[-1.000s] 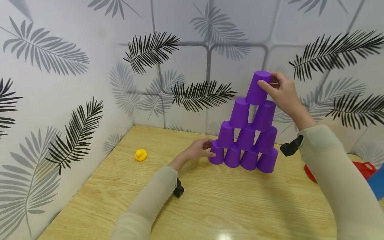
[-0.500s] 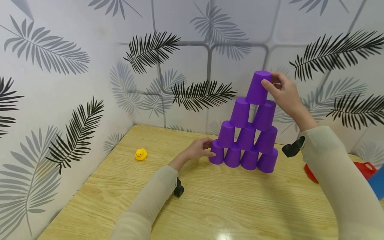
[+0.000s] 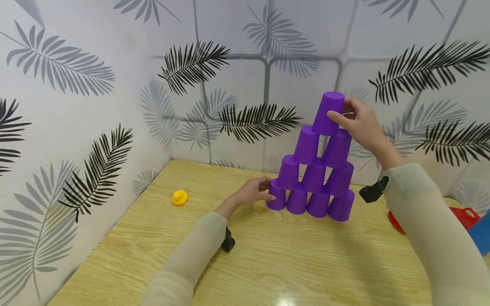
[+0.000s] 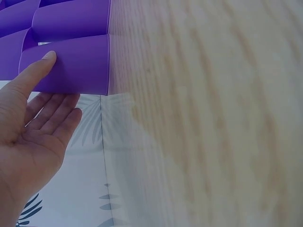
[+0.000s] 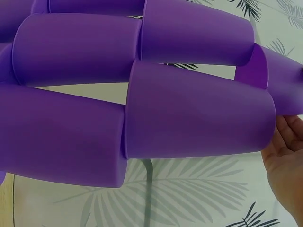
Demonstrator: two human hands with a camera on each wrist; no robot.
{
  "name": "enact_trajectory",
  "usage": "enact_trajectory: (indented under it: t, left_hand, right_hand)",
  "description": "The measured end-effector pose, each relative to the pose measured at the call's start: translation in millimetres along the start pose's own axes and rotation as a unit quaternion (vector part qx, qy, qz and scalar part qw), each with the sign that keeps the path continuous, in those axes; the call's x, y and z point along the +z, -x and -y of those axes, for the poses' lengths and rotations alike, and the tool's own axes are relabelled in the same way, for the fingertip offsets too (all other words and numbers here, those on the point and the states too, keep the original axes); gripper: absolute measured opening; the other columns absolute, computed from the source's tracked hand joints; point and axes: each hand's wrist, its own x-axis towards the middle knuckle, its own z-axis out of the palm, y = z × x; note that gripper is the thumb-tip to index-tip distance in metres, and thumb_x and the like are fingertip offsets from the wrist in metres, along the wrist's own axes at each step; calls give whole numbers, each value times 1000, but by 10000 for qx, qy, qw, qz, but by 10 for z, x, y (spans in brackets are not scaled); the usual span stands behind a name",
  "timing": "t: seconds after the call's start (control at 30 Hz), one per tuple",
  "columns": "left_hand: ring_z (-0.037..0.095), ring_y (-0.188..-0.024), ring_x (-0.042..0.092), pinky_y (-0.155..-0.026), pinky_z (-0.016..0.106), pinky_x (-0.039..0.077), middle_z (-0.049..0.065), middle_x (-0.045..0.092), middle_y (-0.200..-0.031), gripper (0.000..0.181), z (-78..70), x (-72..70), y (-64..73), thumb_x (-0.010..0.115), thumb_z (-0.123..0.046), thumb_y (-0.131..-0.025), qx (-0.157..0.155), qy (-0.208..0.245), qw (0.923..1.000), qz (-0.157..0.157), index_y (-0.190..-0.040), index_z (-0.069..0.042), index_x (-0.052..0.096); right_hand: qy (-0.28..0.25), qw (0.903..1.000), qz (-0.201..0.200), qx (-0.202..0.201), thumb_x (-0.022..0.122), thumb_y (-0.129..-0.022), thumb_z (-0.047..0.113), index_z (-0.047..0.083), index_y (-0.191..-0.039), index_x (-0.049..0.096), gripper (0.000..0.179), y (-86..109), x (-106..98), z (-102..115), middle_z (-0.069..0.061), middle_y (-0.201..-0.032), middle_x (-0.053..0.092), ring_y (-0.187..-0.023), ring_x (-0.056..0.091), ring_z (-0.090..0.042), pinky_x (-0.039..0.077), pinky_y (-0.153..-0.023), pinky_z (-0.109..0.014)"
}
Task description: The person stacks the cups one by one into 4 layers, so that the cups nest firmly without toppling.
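Note:
Upside-down purple cups (image 3: 314,175) form a four-tier pyramid on the wooden table (image 3: 268,259), narrowing to a single cup. My right hand (image 3: 364,124) pinches that top cup (image 3: 328,108) from the right, thumb in front and fingers behind; its base meets the two cups beneath. At the lower left, my left hand (image 3: 250,191) holds the outermost bottom-row cup (image 3: 277,200) between thumb and fingers. The left wrist view shows the thumb on this cup's near side and the fingers partly hidden behind it. Stacked cups (image 5: 199,113) fill most of the right wrist view.
A yellow rubber duck (image 3: 180,197) sits on the table's left part. Behind the right forearm lies a red object (image 3: 464,216), partly hidden, with a blue piece (image 3: 481,234) at the frame edge. A leaf-patterned wall (image 3: 245,89) rises close behind the pyramid.
The right hand has slid slightly down and left on the top cup, which has shifted a little left. The left hand and the lower tiers look the same.

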Motion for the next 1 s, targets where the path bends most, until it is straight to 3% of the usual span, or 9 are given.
enact_trajectory:
  t: [0.43, 0.67, 0.9, 1.0]
  left_hand:
    - [27, -126, 59, -113, 37, 46, 14, 62, -132, 52, -6, -13, 7, 73, -17, -89, -60, 14, 10000, 30, -135, -5, 54]
    - [27, -125, 59, -112, 37, 47, 14, 62, -132, 51, 21, -7, 5, 72, -17, -89, -25, 78, 10000, 19, -135, -5, 54]
    - [26, -125, 59, -112, 35, 47, 13, 62, -132, 51, 11, 0, 14, 72, -17, -89, -38, 81, 10000, -8, -135, -5, 54]
    - [26, -126, 59, -113, 36, 46, 13, 62, -133, 52, 19, -16, 32, 73, -18, -89, -34, 140, 9999, -29, -136, -5, 53]
  right_hand:
    - [-38, 9999, 94, -1, 60, -95, 43, 8, -133, 51, 52, 0, -11, -4, 17, -103, 56, -96, 54, 5, 45, -84, -12]
    - [7, 9999, 112, 89, 56, -96, 47, 10, -134, 51, 53, 13, -16, -3, 11, -111, 56, -100, 53, 4, 47, -94, -27]
    - [-9, 10000, 78, -3, 53, -98, 46, 9, -140, 48, 56, 29, -29, -59, 7, -117, 56, -101, 51, 6, 46, -95, -24]
    - [-125, 9998, -143, -50, 52, -99, 44, 8, -142, 47, 56, 72, -52, -84, 10, -119, 55, -102, 49, 8, 44, -94, -19]
